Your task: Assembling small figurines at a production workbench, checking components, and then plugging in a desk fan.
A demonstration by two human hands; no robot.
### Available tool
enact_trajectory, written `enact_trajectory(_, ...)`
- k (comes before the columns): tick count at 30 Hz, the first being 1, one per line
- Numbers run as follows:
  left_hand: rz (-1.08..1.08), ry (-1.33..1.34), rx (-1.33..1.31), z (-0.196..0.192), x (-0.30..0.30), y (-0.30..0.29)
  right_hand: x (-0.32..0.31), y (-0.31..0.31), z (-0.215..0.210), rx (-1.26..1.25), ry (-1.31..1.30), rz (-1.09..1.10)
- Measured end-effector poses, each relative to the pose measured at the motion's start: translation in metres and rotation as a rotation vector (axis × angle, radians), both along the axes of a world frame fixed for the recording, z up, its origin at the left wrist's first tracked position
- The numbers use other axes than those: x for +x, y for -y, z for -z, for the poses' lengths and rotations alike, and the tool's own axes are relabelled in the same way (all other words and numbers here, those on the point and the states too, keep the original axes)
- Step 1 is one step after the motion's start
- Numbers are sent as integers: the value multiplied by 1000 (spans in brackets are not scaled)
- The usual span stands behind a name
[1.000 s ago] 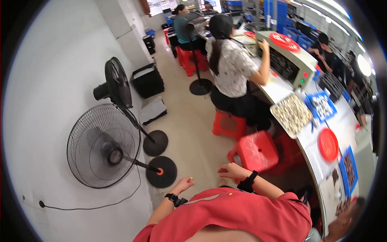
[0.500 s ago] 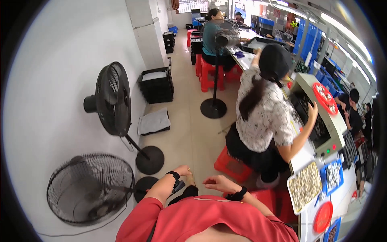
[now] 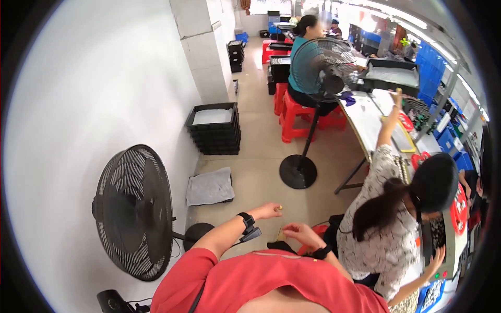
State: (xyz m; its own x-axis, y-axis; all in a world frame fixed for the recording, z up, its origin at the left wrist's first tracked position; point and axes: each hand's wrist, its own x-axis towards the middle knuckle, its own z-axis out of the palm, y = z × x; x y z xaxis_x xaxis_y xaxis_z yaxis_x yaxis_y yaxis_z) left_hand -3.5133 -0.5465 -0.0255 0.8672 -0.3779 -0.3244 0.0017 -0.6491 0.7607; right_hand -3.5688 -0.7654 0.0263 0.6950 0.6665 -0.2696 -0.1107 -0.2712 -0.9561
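Note:
My left hand [image 3: 267, 211] is held out in front of my body above the floor. Its fingers are curled, and a small yellowish bit [image 3: 280, 207] shows at the fingertips, too small to name. A black watch-like band [image 3: 247, 223] with a dark box [image 3: 251, 235] hanging from it is on that wrist. Lower and to the right, my right hand [image 3: 303, 236] has its fingers loosely bent and apart, with nothing visible in them. A black band [image 3: 321, 252] circles the right wrist. Neither hand touches the furniture.
A black standing fan [image 3: 136, 211] is on my left by the wall; another fan [image 3: 331, 81] stands ahead. Stacked black crates [image 3: 214, 136] and a grey cloth [image 3: 210, 187] line the aisle. A co-worker [image 3: 386, 229] sits close on my right at a white table [image 3: 365, 112].
I have moved forward along the aisle and my view has shifted: the crates, far fan and co-worker appear nearer. The lower-left fan has left the view. Both hands stay before me.

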Motion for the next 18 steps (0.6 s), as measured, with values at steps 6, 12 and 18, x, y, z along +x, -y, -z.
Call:
enact_trajectory(6,-353,134,248,71,83,-145,202,-77,-34,-27,83,-122)
enact_trajectory(12,-713,-290,383,119,62,-243,370,-155,-37,-56,54,-350)
enact_trajectory(18,-2,-239,676,256,72,-297,544,-316,-16,29,180,-610)
